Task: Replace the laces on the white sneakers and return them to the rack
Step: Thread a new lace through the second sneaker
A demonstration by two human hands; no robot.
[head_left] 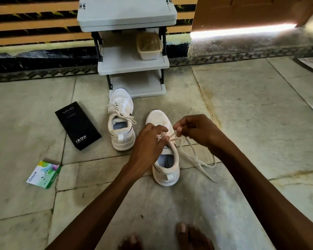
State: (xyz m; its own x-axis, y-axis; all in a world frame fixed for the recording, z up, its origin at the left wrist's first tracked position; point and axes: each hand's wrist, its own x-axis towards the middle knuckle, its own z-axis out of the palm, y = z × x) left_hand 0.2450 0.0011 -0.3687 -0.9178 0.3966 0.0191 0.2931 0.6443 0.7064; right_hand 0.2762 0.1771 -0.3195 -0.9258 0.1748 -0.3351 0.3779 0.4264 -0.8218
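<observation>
The lace (172, 135) runs from the near sneaker (165, 170), directly below both grips. The right hand (195, 130) grip is clamped on a lace end. The left hand (148, 143) grip is clamped on the lace at the eyelets. The second sneaker (121, 121) stands beyond the left grip, before the rack (134, 62).

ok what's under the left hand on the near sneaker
The left hand covers the lacing area of the near sneaker; only bits of lace show at its fingertips, one strand running to the right hand. How many eyelets are threaded is hidden.
</observation>
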